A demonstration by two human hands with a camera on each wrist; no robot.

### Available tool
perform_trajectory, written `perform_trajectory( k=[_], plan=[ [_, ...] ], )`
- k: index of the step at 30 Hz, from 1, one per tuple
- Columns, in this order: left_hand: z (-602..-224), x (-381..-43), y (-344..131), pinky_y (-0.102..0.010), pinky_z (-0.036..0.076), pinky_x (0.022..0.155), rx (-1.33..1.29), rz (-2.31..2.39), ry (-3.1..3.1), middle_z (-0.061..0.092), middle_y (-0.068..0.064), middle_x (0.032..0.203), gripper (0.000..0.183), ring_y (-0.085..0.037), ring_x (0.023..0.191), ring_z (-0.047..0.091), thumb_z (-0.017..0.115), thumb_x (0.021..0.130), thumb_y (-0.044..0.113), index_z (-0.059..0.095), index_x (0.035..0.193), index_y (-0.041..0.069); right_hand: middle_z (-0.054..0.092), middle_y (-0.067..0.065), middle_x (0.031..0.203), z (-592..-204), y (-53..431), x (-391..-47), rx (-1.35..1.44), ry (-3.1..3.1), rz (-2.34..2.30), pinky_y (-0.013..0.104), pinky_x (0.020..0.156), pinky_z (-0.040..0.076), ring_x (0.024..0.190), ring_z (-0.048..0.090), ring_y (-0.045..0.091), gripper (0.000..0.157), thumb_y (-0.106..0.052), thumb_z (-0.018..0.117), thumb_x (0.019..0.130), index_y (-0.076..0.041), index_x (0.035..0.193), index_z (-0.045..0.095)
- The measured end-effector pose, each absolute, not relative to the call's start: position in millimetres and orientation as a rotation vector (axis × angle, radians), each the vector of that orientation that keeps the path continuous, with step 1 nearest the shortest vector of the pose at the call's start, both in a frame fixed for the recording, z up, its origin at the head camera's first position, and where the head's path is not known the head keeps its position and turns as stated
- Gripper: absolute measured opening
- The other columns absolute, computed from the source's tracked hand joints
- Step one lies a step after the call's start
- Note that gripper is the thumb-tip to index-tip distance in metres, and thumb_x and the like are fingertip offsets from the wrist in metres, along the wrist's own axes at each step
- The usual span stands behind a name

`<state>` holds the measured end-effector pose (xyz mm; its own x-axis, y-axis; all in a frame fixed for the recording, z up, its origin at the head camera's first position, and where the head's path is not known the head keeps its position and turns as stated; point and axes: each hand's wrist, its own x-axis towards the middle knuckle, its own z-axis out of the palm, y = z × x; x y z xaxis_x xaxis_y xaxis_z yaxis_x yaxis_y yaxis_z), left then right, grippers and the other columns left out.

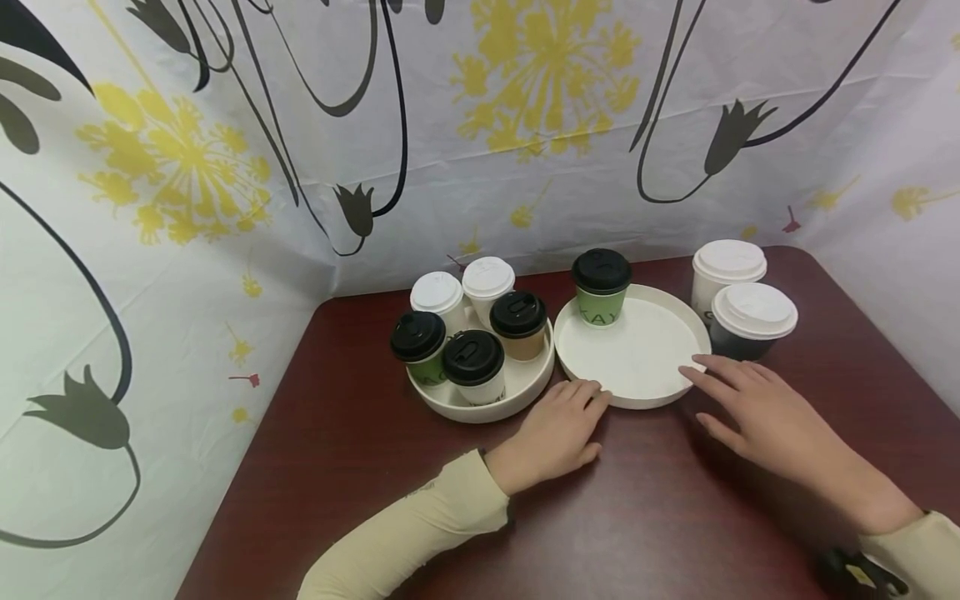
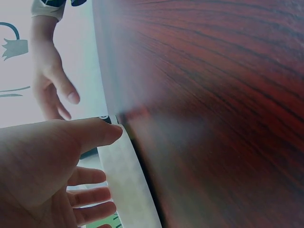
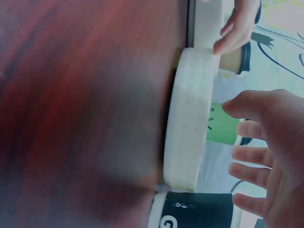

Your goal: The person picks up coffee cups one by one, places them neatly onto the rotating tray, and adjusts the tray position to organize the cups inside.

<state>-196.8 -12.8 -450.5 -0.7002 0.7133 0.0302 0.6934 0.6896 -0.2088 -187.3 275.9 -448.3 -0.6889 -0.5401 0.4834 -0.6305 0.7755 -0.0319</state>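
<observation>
My left hand is at the front left rim of the right-hand white round tray, fingers relaxed and nothing gripped. My right hand hovers by that tray's right side with its fingers spread, holding nothing. On this tray stands a green paper cup with a black lid, toward the back left. Close beyond the right fingers is a dark cup with a white lid. In the right wrist view the spread right hand is apart from the tray wall.
A second white tray touches or nearly touches the first on the left; several lidded cups crowd it, including a brown cup. A white cup stands at the back right. Patterned cloth hangs behind the dark red table.
</observation>
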Motion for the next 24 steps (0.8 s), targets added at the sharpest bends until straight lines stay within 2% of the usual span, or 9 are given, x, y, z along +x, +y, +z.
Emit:
perform_trajectory(
  k=[2,4,7,14,19,24],
  plan=[
    [-450,-197,-13,-0.032,0.037,0.117,-1.164,0.273,-2.785,0.048,0.000,0.141,0.069,-0.015,0.136,0.046,0.066,0.089,0.051,0.044,0.145,0.016,0.060,0.019,0.129,-444,278,-190,0.870,-2.487,0.287,0.055,0.093,0.044,0.111,0.059,0.037,0.061,-0.055,0.037,0.100,-0.009,0.133,0.059],
    [-450,-196,-13,-0.032,0.037,0.117,-1.165,0.271,-2.784,0.048,0.000,0.141,0.069,-0.015,0.136,0.046,0.066,0.089,0.051,0.044,0.145,0.016,0.060,0.020,0.128,-438,280,-193,0.850,-2.470,0.300,0.055,0.094,0.044,0.112,0.059,0.039,0.053,-0.046,0.048,0.097,-0.008,0.133,0.060],
    [-450,-196,-12,-0.032,0.037,0.117,-1.162,0.274,-2.783,0.048,0.000,0.142,0.069,-0.015,0.136,0.046,0.066,0.089,0.051,0.044,0.145,0.016,0.059,0.022,0.130,-429,284,-197,0.816,-2.461,0.302,0.058,0.094,0.043,0.116,0.057,0.041,0.052,-0.037,0.059,0.090,-0.007,0.133,0.060],
    [-450,-196,-13,-0.032,0.036,0.117,-1.166,0.277,-2.786,0.048,-0.001,0.143,0.070,-0.015,0.137,0.046,0.065,0.090,0.051,0.044,0.146,0.016,0.057,0.023,0.133,-411,295,-208,0.735,-2.460,0.301,0.060,0.090,0.043,0.112,0.056,0.045,0.059,-0.025,0.071,0.078,-0.006,0.132,0.058],
    [-450,-197,-13,-0.032,0.035,0.118,-1.167,0.277,-2.803,0.047,-0.001,0.144,0.071,-0.015,0.138,0.045,0.065,0.090,0.051,0.043,0.147,0.016,0.055,0.026,0.132,-404,304,-216,0.680,-2.493,0.285,0.059,0.093,0.041,0.114,0.054,0.046,0.068,-0.017,0.078,0.070,-0.005,0.133,0.056],
    [-449,-197,-13,-0.032,0.035,0.118,-1.172,0.278,-2.801,0.048,-0.001,0.144,0.071,-0.015,0.138,0.044,0.065,0.090,0.051,0.043,0.147,0.016,0.053,0.030,0.130,-401,313,-225,0.604,-2.526,0.284,0.060,0.095,0.039,0.113,0.051,0.050,0.071,-0.015,0.081,0.068,-0.003,0.133,0.055]
  ],
)
